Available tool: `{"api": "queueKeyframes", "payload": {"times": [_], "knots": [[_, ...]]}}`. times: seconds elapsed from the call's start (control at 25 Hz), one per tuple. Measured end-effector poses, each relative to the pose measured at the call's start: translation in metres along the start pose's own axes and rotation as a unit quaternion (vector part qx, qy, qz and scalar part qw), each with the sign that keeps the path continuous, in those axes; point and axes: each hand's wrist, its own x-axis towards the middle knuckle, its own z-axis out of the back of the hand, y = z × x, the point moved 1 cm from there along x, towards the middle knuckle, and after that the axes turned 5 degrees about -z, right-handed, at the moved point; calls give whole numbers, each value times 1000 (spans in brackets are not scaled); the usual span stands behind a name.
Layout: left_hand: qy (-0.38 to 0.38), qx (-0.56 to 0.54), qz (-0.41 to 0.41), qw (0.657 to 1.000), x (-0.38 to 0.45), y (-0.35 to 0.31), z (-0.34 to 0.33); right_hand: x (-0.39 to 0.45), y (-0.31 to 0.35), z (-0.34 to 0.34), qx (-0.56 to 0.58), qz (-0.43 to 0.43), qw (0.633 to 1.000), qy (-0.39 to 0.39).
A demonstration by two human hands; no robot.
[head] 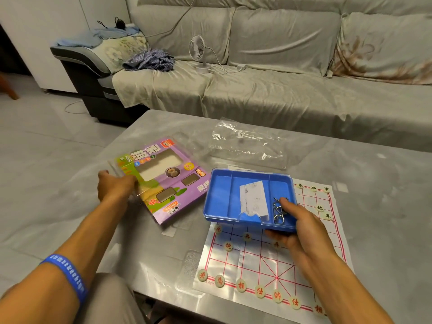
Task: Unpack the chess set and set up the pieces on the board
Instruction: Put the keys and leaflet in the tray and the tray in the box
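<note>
Head view: the right hand (pixel 301 226) grips the blue tray (pixel 224 197) above the paper board (pixel 254 263), where round pieces (pixel 260 291) line the near edge; the left hand (pixel 114 187) pinches a clear lid (pixel 121 170) over the purple box (pixel 168 181)

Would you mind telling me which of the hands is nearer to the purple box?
Left. The left hand touches the purple box at its near-left edge; the right hand is off to the box's right, holding the blue tray.
</note>
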Motion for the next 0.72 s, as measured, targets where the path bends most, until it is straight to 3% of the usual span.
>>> {"api": "queueKeyframes", "payload": {"times": [0.08,0.2,0.32,0.52,0.72], "knots": [[8,-147,42,988,-2,2,4,0,4,-5,-4,11,1000,10],[14,-231,2,973,-14,-14,15,1,11,-15,-4,33,999,24],[82,-299,-40,950,-41,-35,21,-3,25,-35,10,57,997,52],[288,-315,-47,903,-106,-46,0,-6,49,-69,-38,138,988,53],[335,-343,7,877,-123,-43,-12,-1,48,-70,-207,221,953,-21]]}}
